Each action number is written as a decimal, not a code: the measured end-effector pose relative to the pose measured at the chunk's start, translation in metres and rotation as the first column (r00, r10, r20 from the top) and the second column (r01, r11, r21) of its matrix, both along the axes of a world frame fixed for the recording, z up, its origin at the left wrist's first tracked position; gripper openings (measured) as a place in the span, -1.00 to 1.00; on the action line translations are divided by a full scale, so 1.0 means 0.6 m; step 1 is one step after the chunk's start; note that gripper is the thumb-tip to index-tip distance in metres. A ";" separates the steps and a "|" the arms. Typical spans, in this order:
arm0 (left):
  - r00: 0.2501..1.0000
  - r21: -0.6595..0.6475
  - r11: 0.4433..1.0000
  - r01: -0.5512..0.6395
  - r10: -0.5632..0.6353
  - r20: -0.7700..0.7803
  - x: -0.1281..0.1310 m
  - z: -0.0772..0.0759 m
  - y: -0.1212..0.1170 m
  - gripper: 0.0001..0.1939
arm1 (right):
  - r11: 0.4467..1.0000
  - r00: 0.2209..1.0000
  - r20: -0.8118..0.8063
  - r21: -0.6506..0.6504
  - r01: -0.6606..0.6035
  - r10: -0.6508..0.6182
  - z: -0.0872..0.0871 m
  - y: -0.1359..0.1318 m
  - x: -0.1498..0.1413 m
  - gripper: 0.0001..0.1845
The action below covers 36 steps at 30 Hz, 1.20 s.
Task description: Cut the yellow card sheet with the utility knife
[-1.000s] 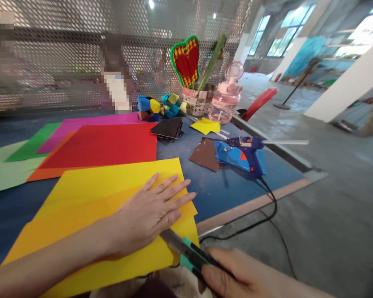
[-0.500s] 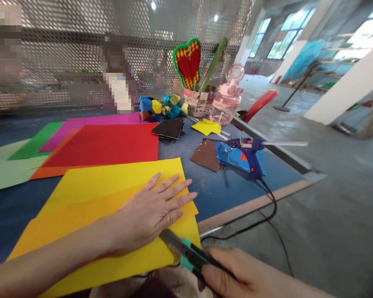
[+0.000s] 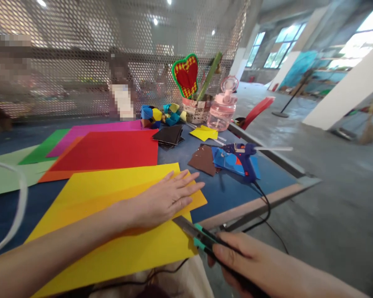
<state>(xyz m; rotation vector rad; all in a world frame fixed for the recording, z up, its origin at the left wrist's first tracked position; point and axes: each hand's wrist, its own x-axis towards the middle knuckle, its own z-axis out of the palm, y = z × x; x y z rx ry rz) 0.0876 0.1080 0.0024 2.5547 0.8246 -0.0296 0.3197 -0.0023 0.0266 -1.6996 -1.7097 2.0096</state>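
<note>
My left hand [image 3: 170,198] lies flat, fingers spread, on a large yellow sheet [image 3: 90,186]. The sheet appears doubled, with an upper layer over a lower one at the table's front edge. In my right hand [image 3: 245,256] is a utility knife [image 3: 205,238] with a black and green handle. Its blade [image 3: 184,224] points left, close under the little-finger side of my left hand, at the edge between the yellow layers. Whether the tip is beneath the upper layer I cannot tell.
Red [image 3: 118,147], green and purple sheets lie at left. Beyond my left hand are black pieces [image 3: 168,135], brown pieces [image 3: 202,158] and a blue glue gun [image 3: 244,155] with its cord. A pink bottle [image 3: 221,111] and basket [image 3: 194,111] stand behind. A white curved band [image 3: 21,198] crosses the left edge.
My right hand and the knife have moved right and slightly up in the picture. My left hand has shifted right on the yellow sheet. The view has tilted, and a white band appears at left.
</note>
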 end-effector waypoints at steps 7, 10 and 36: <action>0.991 0.045 0.991 0.123 -0.121 -0.051 -0.085 0.009 0.006 -0.51 | 0.993 0.997 0.023 0.097 -0.070 0.068 -0.002 0.004 -0.003 -0.60; 0.989 0.052 0.989 0.136 -0.133 -0.067 -0.092 0.008 0.002 -0.47 | 0.984 0.995 0.033 0.152 -0.093 0.089 -0.008 0.004 -0.004 -0.54; 0.988 0.055 0.987 0.150 -0.147 -0.055 -0.088 0.014 -0.006 -0.55 | 0.981 0.999 0.031 0.192 -0.016 0.010 -0.020 -0.014 -0.019 -0.25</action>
